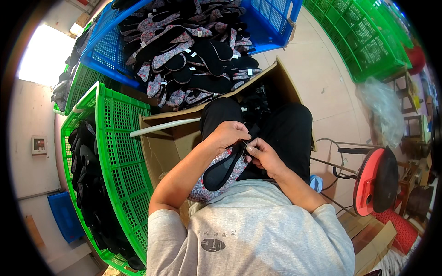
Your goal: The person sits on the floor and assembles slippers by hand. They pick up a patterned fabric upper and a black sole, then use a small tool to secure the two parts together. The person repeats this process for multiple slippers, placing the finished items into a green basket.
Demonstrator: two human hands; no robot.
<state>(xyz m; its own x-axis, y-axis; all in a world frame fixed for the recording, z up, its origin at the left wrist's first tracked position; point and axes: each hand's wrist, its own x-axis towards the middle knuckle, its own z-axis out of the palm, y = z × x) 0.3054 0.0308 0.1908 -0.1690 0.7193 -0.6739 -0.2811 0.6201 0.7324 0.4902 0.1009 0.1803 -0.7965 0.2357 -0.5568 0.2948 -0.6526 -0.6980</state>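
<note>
I sit with a cloth shoe (220, 174) in my lap; it has a floral fabric side and a black insole. My left hand (229, 134) grips the shoe's far end from above. My right hand (263, 155) pinches the same end at its edge, fingers closed on a small piece there that I cannot make out. Both hands touch each other over my black trousers (290, 129).
A blue crate (103, 53) heaped with floral and black shoes stands ahead. A green crate (122, 156) with black shoes is at my left, a cardboard box (159, 147) between it and my knees. Green crates (363, 41), a plastic bag (382, 108) and a red stool (368, 181) are at right.
</note>
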